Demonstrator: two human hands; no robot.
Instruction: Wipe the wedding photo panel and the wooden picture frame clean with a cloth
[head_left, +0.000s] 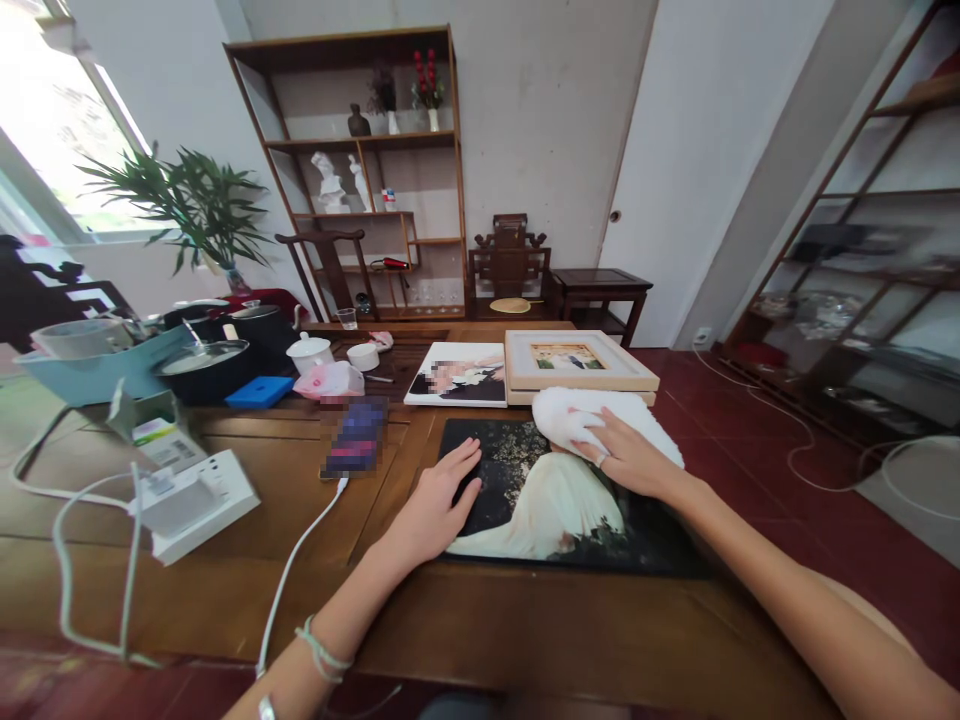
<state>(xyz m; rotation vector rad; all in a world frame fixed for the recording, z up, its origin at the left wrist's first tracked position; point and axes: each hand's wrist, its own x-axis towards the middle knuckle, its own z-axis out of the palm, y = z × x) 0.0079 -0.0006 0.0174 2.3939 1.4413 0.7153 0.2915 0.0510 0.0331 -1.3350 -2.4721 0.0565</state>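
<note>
A large dark photo print [517, 470] with a white dress in it lies flat on the wooden table [225, 590] in front of me. My left hand [439, 500] rests flat on the print's left edge, fingers stretched out. My right hand [626, 455] presses a white cloth [592, 415] onto the print's upper right part, fingers curled over the cloth. A ring shows on one finger of that hand.
Behind the print lie another photo print [461, 375] and a light wooden picture frame [577, 365]. To the left are a white power strip [199, 500] with cables, a blurred phone [352, 440], a blue pad [259, 392], pots and cups. Shelves and chairs line the walls.
</note>
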